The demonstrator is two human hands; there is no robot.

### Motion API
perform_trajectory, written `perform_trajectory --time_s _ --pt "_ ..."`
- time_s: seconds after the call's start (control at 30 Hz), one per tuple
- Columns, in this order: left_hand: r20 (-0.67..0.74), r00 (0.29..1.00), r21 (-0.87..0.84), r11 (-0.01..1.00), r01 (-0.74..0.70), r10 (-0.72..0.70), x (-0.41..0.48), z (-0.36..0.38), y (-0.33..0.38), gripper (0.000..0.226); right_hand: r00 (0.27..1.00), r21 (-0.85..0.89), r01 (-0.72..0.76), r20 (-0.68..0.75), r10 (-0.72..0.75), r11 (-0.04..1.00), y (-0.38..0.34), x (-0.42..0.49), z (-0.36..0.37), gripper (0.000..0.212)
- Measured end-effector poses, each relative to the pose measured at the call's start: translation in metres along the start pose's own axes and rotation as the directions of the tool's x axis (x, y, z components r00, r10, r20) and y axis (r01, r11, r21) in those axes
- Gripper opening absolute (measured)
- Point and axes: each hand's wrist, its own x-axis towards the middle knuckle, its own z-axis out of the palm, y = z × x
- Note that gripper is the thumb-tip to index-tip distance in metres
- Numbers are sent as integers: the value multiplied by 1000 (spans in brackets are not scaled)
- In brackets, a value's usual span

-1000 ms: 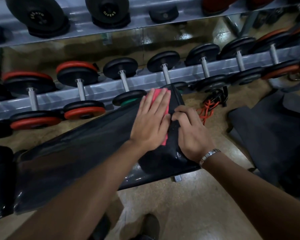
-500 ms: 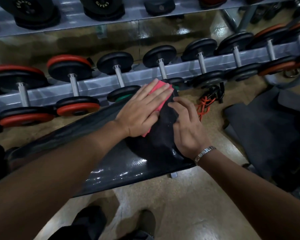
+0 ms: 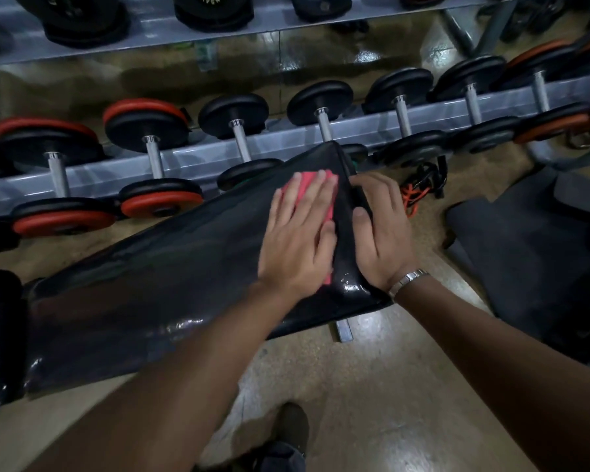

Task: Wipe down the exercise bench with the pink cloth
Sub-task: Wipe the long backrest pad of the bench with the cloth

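A long black padded exercise bench (image 3: pixel 157 277) runs from lower left to the upper middle, its surface shiny. The pink cloth (image 3: pixel 304 185) lies flat near the bench's far right end. My left hand (image 3: pixel 300 233) presses flat on the cloth with its fingers spread, hiding most of it. My right hand (image 3: pixel 382 229), with a metal watch at the wrist, grips the bench's right end edge, thumb on top of the pad and fingers wrapped over the end.
A grey dumbbell rack (image 3: pixel 191 165) with black and red dumbbells stands just behind the bench. An orange and black cord bundle (image 3: pixel 419 189) lies on the floor to the right. Dark floor mats (image 3: pixel 525 253) lie at right. My shoe (image 3: pixel 290 427) is below on the tan floor.
My left hand has slid the cloth back from the bench's far tip toward me along the pad. My right hand stays on the bench's end. The view shifted a little.
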Motion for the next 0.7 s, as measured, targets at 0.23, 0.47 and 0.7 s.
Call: perform_trajectory --time_s 0.23,0.47,0.7 --pt "25 986 9 987 -163 163 -28 7 7 71 983 148 -158 -67 169 976 -1 -2 -6 40" --pt "-117 956 -25 963 269 -270 -46 22 41 70 916 252 -386 -12 402 887 -12 17 -17 33" --pt "-60 989 92 987 -131 136 -49 26 46 63 905 158 -412 -45 424 897 -11 28 -16 31"
